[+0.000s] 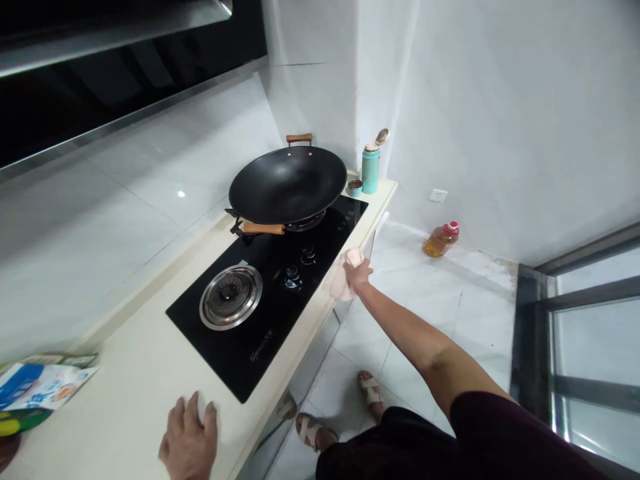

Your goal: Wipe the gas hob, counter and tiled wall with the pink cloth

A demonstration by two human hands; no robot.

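Observation:
My right hand (358,274) is closed around a pale pink cloth (342,285), which lies over the front edge of the countertop beside the black gas stove (260,333). Part of the cloth sticks out above and to the left of the fingers. My left hand (190,437) rests palm down on the cream countertop (135,393), fingers spread, near the stove's near corner. On the far burner sits a large black wok (290,187) with two wooden handles. The near burner (231,297) is bare, and two control knobs (293,275) stand between the burners.
A teal bottle (371,170) with its lid open and a small round cup (355,188) stand at the counter's far end. Food bags (45,387) lie at the left. An oil jug (441,240) is on the floor. Above hangs a black range hood (125,73).

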